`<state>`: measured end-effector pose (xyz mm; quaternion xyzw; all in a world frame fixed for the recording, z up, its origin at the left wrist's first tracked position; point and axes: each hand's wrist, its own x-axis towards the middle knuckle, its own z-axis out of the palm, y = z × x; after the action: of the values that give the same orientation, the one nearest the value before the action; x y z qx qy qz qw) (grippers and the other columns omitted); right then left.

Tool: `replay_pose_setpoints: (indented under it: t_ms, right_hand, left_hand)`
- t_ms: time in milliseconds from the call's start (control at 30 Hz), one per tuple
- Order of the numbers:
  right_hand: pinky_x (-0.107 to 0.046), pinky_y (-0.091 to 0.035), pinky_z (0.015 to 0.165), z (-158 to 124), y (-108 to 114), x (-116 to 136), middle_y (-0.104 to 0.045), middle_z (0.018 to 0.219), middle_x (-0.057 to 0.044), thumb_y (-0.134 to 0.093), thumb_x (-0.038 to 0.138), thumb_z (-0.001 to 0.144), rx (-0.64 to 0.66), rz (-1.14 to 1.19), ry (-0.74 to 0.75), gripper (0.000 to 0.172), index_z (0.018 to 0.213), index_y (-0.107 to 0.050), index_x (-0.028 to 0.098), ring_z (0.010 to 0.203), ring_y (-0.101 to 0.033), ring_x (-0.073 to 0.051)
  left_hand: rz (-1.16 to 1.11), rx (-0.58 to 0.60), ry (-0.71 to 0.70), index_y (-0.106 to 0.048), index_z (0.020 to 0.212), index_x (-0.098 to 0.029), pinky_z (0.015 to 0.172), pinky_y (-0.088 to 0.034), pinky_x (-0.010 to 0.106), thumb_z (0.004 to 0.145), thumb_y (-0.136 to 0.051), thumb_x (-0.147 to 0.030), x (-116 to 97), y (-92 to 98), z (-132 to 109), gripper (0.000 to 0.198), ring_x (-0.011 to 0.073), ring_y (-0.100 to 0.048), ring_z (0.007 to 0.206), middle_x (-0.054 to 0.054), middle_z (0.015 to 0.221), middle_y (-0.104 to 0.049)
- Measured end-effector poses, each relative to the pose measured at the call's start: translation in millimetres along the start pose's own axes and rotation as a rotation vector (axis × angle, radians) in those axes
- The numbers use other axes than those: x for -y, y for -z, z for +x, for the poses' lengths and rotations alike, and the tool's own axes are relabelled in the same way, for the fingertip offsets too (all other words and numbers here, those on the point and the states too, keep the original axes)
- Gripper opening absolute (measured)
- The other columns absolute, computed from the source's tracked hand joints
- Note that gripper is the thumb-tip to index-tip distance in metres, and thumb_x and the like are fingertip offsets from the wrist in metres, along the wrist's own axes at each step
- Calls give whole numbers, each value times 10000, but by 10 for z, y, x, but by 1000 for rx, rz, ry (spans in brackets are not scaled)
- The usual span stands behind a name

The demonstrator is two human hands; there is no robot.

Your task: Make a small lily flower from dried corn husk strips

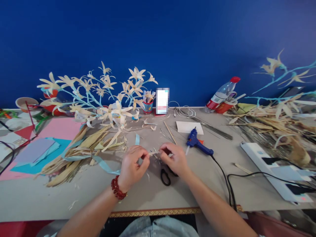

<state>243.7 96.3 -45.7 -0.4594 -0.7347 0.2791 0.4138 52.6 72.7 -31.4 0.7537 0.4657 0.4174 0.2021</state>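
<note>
My left hand (134, 163), with a red bead bracelet on its wrist, is closed in a pinch. Between its fingertips and those of my right hand (174, 160) runs a short, thin, pale strip of husk (153, 152). The right thumb and index finger also pinch together at the strip's other end; the fine detail there is too small to make out. Black-handled scissors (165, 178) lie under my right hand, their blades partly hidden. A light blue ribbon (106, 165) trails beside my left hand.
Husk flowers (120, 113) on blue stems stand back left, above dried husks (86, 144). A blue glue gun (197, 143) lies to the right, its cord running toward a power strip (266, 171). A phone (162, 101) stands at the back near a tilted bottle (221, 95).
</note>
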Motion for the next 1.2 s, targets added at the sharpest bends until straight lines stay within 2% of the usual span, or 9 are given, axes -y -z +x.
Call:
replay_pose_setpoints:
  t_ms: [67,200,367,500,600,733,833,1100,1200]
  right_hand:
    - [-235,-428,583,10,33,0,-591,683,7,-517,156,820,-31,37,-4,102,758,-582,204,602,-553,-138]
    - [-260,-473,675,0,-10,96,-642,820,-23,-538,190,836,72,74,46,97,909,-600,207,714,-602,-161]
    - [-259,-425,640,-11,-95,150,-596,674,3,-558,181,816,88,-58,100,86,736,-575,207,668,-570,-160]
    - [-254,-410,604,17,-1,45,-586,642,10,-567,146,774,-2,-123,63,91,707,-566,207,623,-558,-153]
    - [-253,-436,619,32,69,15,-609,680,1,-544,145,795,-51,-68,26,85,747,-577,207,638,-579,-155]
    - [-261,-460,682,14,8,128,-658,779,-8,-570,187,820,78,0,60,66,864,-611,213,709,-612,-162]
    - [-256,-433,652,5,-61,192,-636,708,3,-576,185,812,108,-54,69,56,772,-604,212,689,-590,-162]
    - [-249,-430,621,41,83,49,-646,697,-4,-552,157,801,-27,-100,13,84,758,-601,209,669,-604,-164]
    - [-252,-456,678,24,43,117,-678,783,-9,-573,186,823,68,-28,24,63,858,-619,211,716,-629,-162]
  left_hand:
    - [-19,-8,32,-524,700,-203,704,-401,305,844,-512,-134,16,7,0,160,168,-522,701,1,680,-553]
    - [-59,41,39,-535,711,-201,712,-405,304,851,-514,-142,7,-6,8,153,165,-531,703,1,688,-565]
    - [-36,61,21,-542,709,-199,739,-408,314,846,-520,-134,-32,-42,7,153,170,-538,716,4,686,-577]
    - [-40,40,23,-541,705,-200,740,-409,311,835,-520,-122,-13,-32,11,153,168,-540,718,2,689,-580]
    - [-42,25,44,-532,694,-201,719,-407,305,845,-516,-133,8,-21,16,166,166,-532,705,-1,677,-566]
    - [-55,52,22,-546,713,-200,742,-412,313,854,-515,-134,-2,-36,16,159,166,-541,714,1,693,-580]
    - [-53,54,11,-554,718,-200,752,-416,319,860,-516,-141,-23,-51,17,158,168,-547,719,7,699,-590]
    - [-44,22,56,-530,675,-202,697,-407,298,858,-519,-155,2,-27,24,189,163,-531,684,-4,656,-559]
    - [-45,35,48,-541,687,-201,705,-412,299,862,-517,-163,-1,-37,22,180,162,-536,684,-2,664,-568]
